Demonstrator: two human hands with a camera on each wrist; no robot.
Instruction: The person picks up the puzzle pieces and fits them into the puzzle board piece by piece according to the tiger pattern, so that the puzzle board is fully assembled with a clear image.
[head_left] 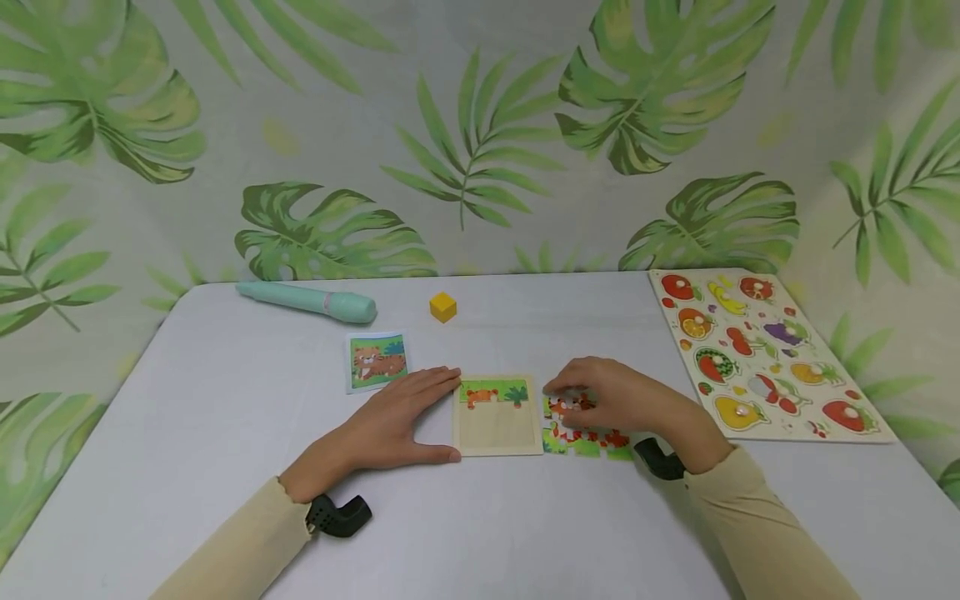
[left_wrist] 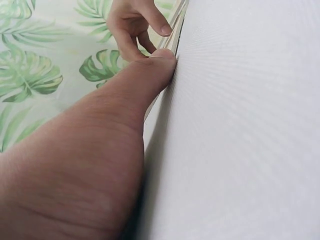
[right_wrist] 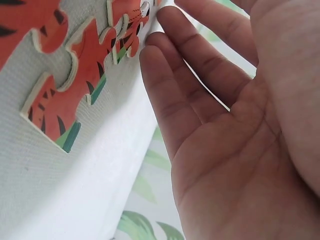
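My left hand (head_left: 397, 421) rests beside a small square wooden puzzle tray (head_left: 498, 432), fingers extended to its upper left corner and thumb at its lower left. In the left wrist view the thumb (left_wrist: 162, 59) lies right at the tray's edge. Joined pieces along the tray's top show part of an orange animal and a green plant; bare wood shows below. To the right, my right hand (head_left: 618, 400) hovers low over loose jigsaw pieces (head_left: 588, 446), partly covering them. Its fingers are loosely bent in the right wrist view, near orange, black-striped pieces (right_wrist: 55, 112), with nothing visibly held.
A picture card (head_left: 377, 363) with an orange animal lies left of the tray. Behind are a teal pen-shaped object (head_left: 306, 300) and a yellow cube (head_left: 443, 307). A fruit puzzle board (head_left: 765, 358) lies at the right of the white table (head_left: 487, 533), near a leaf-patterned cloth (head_left: 517, 108).
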